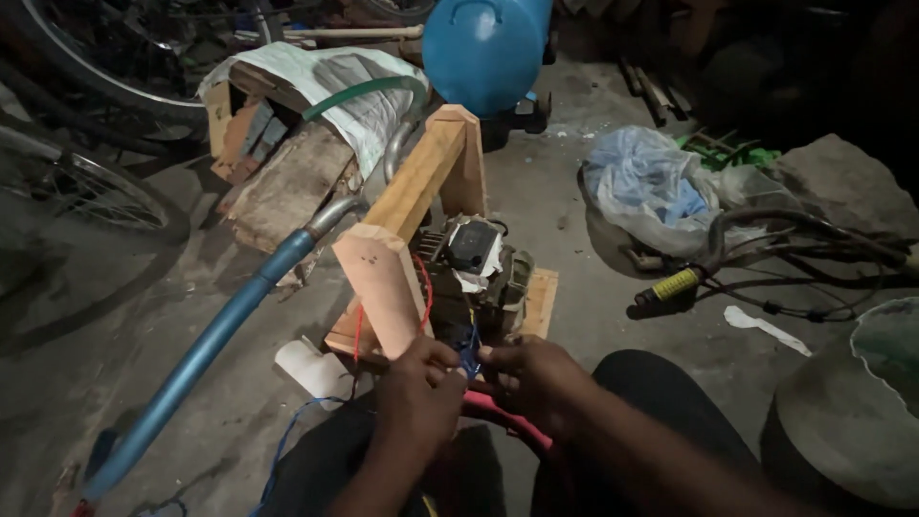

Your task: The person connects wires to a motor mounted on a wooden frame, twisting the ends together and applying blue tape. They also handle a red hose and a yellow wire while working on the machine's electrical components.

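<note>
A grey electric motor [479, 268] sits on a small wooden board under a wooden carrying frame [412, 211]. Red and blue wires [469, 356] run from it toward me. My left hand [416, 393] and my right hand [536, 378] meet just in front of the motor, fingertips pinched together on the blue wire ends. A red cable [512, 421] passes beneath my right hand. My dark-trousered knees frame the bottom of the view.
A blue hose [206, 349] with a metal pipe end runs left of the frame. Bicycle wheels [105, 191], a blue tank [483, 53], wood scraps under a white sack [316, 91], a plastic bag [646, 187], a handlebar with yellow grip [675, 284] and a grey basin [852, 421] lie around.
</note>
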